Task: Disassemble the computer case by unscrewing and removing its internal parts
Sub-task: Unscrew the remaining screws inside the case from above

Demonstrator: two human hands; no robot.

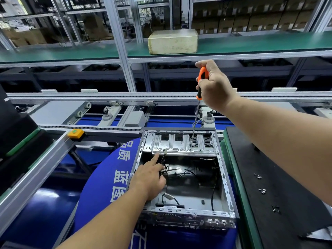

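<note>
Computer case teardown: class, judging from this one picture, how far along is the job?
Done: the computer case lies open, and loose screws sit on the black mat. In hand: the right hand sets the screwdriver on the metal bracket; the left hand steadies it. Left: bracket and cables.

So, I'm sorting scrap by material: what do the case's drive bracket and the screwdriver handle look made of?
The drive bracket looks like bare stamped sheet steel: silvery, dull shine, pressed ribs and cut-outs. The screwdriver handle in the right hand looks like smooth orange plastic with black inlays, possibly rubber.
</note>
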